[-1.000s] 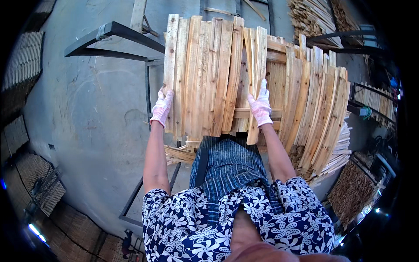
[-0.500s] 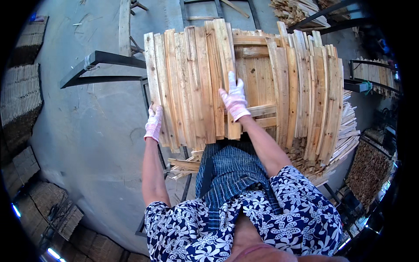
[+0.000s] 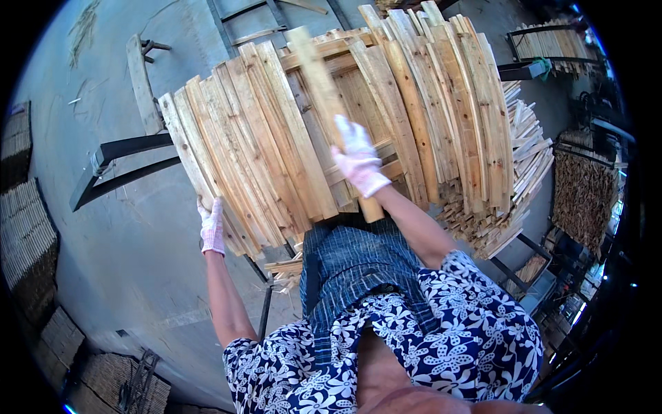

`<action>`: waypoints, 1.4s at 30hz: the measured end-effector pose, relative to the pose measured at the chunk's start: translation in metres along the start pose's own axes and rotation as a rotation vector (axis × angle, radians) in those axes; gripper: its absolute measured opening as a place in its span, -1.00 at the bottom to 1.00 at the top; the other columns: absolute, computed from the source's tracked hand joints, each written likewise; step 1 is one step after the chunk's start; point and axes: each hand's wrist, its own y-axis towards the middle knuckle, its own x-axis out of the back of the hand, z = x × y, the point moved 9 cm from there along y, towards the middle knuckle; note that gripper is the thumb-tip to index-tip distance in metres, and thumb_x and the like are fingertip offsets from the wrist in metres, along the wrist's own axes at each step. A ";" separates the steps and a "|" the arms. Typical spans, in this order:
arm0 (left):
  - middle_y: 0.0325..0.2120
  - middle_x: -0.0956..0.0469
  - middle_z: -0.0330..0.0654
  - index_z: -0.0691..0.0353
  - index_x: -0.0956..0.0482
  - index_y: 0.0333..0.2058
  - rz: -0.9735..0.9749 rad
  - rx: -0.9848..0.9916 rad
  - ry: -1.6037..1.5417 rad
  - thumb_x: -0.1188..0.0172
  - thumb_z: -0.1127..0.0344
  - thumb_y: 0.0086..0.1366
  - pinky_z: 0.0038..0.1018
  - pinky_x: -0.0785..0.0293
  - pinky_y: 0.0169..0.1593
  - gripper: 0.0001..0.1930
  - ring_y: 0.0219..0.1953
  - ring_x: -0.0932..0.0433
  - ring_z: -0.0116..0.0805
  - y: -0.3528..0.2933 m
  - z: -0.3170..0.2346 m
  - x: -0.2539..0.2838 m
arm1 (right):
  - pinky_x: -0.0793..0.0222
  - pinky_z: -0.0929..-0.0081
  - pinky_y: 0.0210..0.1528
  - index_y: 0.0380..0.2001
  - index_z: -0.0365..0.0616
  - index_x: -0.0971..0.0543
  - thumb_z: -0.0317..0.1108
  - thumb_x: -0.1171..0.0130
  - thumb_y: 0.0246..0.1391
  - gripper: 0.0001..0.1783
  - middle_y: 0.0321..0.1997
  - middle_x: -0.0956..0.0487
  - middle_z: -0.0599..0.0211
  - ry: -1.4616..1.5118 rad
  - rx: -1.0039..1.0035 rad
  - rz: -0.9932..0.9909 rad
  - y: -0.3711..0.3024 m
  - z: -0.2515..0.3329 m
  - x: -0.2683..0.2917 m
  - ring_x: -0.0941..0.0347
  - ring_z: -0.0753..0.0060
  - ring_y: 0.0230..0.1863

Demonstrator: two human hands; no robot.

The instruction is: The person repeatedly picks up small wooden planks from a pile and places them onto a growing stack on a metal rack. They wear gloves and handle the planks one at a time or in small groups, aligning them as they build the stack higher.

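In front of me lies a broad layer of pale wooden slats, with a left group point(image 3: 241, 138) and a right group point(image 3: 455, 103) side by side. Between them a gap shows more wood and crosspieces underneath. My right hand point(image 3: 360, 160), in a white and pink glove, grips a single wooden slat point(image 3: 316, 72) over this gap; the slat is tilted and blurred by motion. My left hand point(image 3: 212, 226), gloved alike, rests against the outer left edge of the left group, thumb and fingers apart.
A dark metal frame arm point(image 3: 124, 148) juts out at the left, near a wooden bench point(image 3: 143, 83). Loose thin sticks point(image 3: 531, 148) are heaped at the right, beyond the slats. Bundled stacks point(image 3: 31, 231) stand along the far left.
The slat under my right hand has separated from the left group and swung over the gap. My view has turned, so the slats appear tilted and further left. My left hand stays at the outer edge.
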 end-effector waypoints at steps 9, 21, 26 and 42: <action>0.28 -0.32 -0.01 0.06 0.14 0.49 0.012 0.023 0.055 -0.28 -0.06 0.35 -0.32 -0.24 0.31 -0.05 0.27 -0.32 -0.16 -0.005 0.000 0.000 | -0.44 -0.10 -0.01 0.45 0.18 -0.15 -0.24 -0.30 0.12 -0.13 0.02 -0.39 -0.04 -0.531 -0.228 -0.197 -0.047 -0.155 0.035 -0.46 -0.15 -0.03; 0.29 -0.30 0.03 0.10 0.15 0.48 -0.006 -0.003 0.076 -0.32 -0.05 0.31 -0.32 -0.18 0.35 0.00 0.29 -0.30 -0.13 0.003 -0.002 0.007 | -0.41 -0.05 0.14 0.39 0.12 -0.26 -0.18 -0.13 0.21 -0.32 0.17 -0.37 -0.19 0.072 -0.049 -0.053 0.029 -0.001 -0.063 -0.43 -0.26 0.09; 0.27 -0.33 0.04 0.12 0.18 0.48 0.004 0.030 0.062 -0.32 -0.04 0.32 -0.32 -0.17 0.36 0.01 0.28 -0.31 -0.14 0.002 0.003 0.002 | -0.45 0.00 0.09 0.25 0.08 -0.38 -0.18 -0.12 0.20 -0.45 0.05 -0.47 -0.07 0.035 0.050 0.020 0.030 0.014 -0.049 -0.50 -0.14 0.02; 0.27 -0.35 0.16 0.26 -0.09 0.42 -0.435 -0.284 0.790 -0.31 0.12 0.31 -0.17 -0.22 0.37 -0.17 0.26 -0.36 0.12 -0.030 -0.063 -0.004 | -0.43 0.09 -0.13 0.30 0.14 -0.35 -0.35 -0.25 0.01 -0.28 -0.16 -0.46 0.17 -0.638 0.017 -0.415 -0.018 -0.086 0.134 -0.46 0.07 -0.15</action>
